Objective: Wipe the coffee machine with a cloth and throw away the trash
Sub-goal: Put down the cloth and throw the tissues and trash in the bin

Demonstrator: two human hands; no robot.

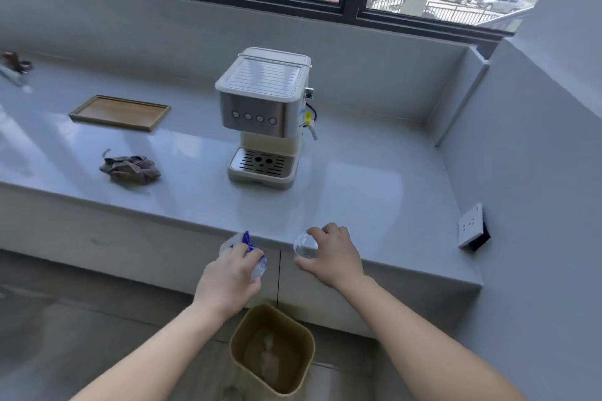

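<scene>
- Trash, left item: the crumpled wrapper (259,265), clear plastic with a blue marking, is appearing thin, light and soft. It is probably yielding under any squeeze and springing back on release, so a loose wrap round its middle is proving adequate.
- The left hand (228,273) is curling its fingers and thumb round this wrapper, with parts of it protruding beyond the fingers.
- Trash, right item: the clear plastic piece (304,247) is looking glossy and light, and likely slippery. A pinch across its width is giving the surest hold.
- The right hand (335,257) is pinching this piece between thumb and bent fingers, with the piece sitting on the thumb side of the hand.
- The bin (254,329) is standing on the floor below and between both hands, with pale scraps lying inside.
- The cloth (130,169) is lying bunched on the bench (374,179), well apart from the left hand, beyond it and to its left. It is looking limp and easy to gather anywhere.
- The coffee machine (260,101) is standing beyond both hands, with neither hand touching it.
</scene>
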